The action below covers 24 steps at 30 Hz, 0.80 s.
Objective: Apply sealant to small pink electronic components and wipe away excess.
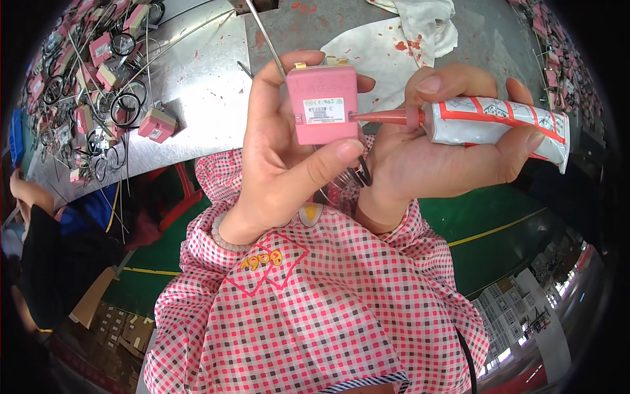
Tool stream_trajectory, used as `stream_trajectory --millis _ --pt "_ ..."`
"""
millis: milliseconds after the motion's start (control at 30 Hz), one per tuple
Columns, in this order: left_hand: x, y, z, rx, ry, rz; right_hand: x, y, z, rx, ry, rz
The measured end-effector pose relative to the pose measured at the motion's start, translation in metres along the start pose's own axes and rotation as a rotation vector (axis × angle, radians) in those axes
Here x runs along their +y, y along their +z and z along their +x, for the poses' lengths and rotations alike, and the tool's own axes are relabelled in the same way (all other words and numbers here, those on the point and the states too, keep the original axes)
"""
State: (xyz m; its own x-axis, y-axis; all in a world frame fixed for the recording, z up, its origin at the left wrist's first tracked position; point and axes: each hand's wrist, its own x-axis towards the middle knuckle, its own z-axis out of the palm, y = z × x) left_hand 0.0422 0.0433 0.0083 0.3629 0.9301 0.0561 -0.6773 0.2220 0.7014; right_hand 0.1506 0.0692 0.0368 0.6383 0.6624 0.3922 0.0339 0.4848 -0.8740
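Pink block (pixel 328 90) first: it's up in front of my chest, near the middle of my view, label side facing me. From the left, then. At the far edge there's a co-worker's hand (pixel 31 192), just below a messy heap of pink-and-cream units (pixel 100 49) tangled up with black coils and thin wires on the metal table (pixel 203 92). One unit (pixel 156 128) sits just right of the heap, near the table's front edge.

Next is my left hand (pixel 269 157), beaded bracelet (pixel 225 238) on the wrist — fingers curled behind the block, thumb across its lower right corner, so that's a proper grip. A thin metal rod (pixel 264 34) slants up from the block's top left. The red nozzle (pixel 387 117) points at the block's right edge, tip right at a small notch; can't tell if it actually touches. Behind that lies a white cloth (pixel 430 29) with red stains.

My right hand (pixel 433 164) is wrapped round the white-and-red tube (pixel 505 119), palm up — thumb along its lower side. More pink units (pixel 551 79) crowd the far right.
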Motion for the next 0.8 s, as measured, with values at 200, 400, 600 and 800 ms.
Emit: stream_trajectory --millis 200,400,600,800 --pt "-0.0021 0.0026 -0.0004 0.098 0.056 0.130 -0.0001 0.0032 0.0012 -0.008 -0.096 -0.070" --pt "0.0030 -0.0020 -0.0029 0.041 -0.020 0.035 0.0006 0.0038 0.0017 -0.039 -0.275 -0.131" --pt "0.0042 -0.0012 -0.0017 0.064 -0.023 0.078 -0.0018 0.0050 -0.0024 -0.074 -0.334 -0.275" --pt "0.0040 -0.0021 -0.0013 0.071 -0.023 0.027 -0.0002 0.0085 -0.0057 -0.061 -0.327 -0.138"
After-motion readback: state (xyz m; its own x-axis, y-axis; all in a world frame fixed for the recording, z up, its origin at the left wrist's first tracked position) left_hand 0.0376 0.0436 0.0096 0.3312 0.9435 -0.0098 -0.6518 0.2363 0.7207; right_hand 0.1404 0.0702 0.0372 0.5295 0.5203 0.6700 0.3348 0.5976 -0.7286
